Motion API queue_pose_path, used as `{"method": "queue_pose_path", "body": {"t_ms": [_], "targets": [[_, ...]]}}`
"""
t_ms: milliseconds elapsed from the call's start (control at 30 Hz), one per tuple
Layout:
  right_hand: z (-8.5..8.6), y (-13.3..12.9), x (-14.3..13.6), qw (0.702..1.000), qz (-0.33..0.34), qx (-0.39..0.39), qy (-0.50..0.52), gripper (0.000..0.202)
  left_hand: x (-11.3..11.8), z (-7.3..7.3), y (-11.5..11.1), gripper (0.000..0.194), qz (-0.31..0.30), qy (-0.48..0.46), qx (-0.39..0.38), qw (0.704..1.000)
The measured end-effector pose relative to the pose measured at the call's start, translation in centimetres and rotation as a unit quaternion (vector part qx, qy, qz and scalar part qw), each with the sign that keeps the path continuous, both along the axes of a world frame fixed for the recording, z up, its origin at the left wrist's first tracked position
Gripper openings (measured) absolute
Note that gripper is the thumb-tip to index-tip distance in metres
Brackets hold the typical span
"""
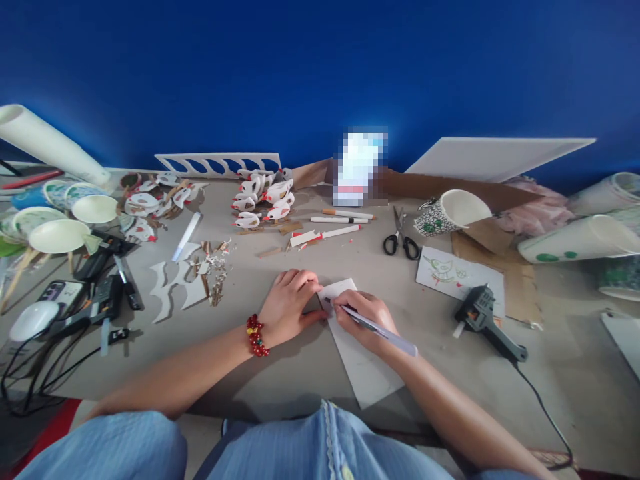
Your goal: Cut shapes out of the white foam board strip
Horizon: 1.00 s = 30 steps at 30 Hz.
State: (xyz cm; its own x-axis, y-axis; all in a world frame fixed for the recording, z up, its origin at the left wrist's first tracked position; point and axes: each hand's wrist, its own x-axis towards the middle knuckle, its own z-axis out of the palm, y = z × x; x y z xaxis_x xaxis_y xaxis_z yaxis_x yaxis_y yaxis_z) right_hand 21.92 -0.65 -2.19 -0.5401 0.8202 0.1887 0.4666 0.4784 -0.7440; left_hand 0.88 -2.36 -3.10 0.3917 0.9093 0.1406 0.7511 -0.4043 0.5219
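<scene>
A narrow white board [367, 377] lies slanted on the grey table in front of me. My right hand [364, 320] is closed around a pale marker [383, 330], its tip down near the far end of the board, where a small dark mark shows. My left hand [295, 303], with a red bead bracelet on the wrist, rests palm down at the board's left edge, fingers bent and thumb apart. Nothing shows held in it. Beyond the hands are a cut red-and-white piece [306, 238] and several markers [340, 220].
Black scissors [401, 240], a paper cup [453, 210], a drawing [455, 277] and a glue gun [487, 323] lie to the right. White cut-outs [265, 197] and board scraps [177, 283] are at the left, with cups, cables and another glue gun [100, 303] further out. A lit phone [357, 167] stands behind.
</scene>
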Motion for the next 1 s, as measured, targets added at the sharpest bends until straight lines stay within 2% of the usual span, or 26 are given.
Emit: {"method": "queue_pose_path", "body": {"t_ms": [400, 767, 933, 1000], "targets": [[-0.05, 0.4, 0.4, 0.999, 0.039, -0.003, -0.007, 0.011, 0.05, 0.07, 0.05, 0.036, 0.001, 0.007, 0.002, 1.0], [-0.02, 0.48, 0.39, 0.999, 0.045, 0.008, -0.011, 0.012, 0.13, 0.2, 0.05, 0.034, 0.003, 0.0, -0.016, 1.0], [-0.01, 0.51, 0.47, 0.999, 0.053, 0.003, -0.009, 0.011, 0.52, 0.47, -0.06, 0.051, 0.002, -0.002, -0.017, 1.0], [0.17, 0.54, 0.54, 0.998, 0.055, 0.001, -0.014, 0.012, 0.64, 0.39, -0.13, 0.05, -0.001, 0.001, -0.016, 1.0]]}}
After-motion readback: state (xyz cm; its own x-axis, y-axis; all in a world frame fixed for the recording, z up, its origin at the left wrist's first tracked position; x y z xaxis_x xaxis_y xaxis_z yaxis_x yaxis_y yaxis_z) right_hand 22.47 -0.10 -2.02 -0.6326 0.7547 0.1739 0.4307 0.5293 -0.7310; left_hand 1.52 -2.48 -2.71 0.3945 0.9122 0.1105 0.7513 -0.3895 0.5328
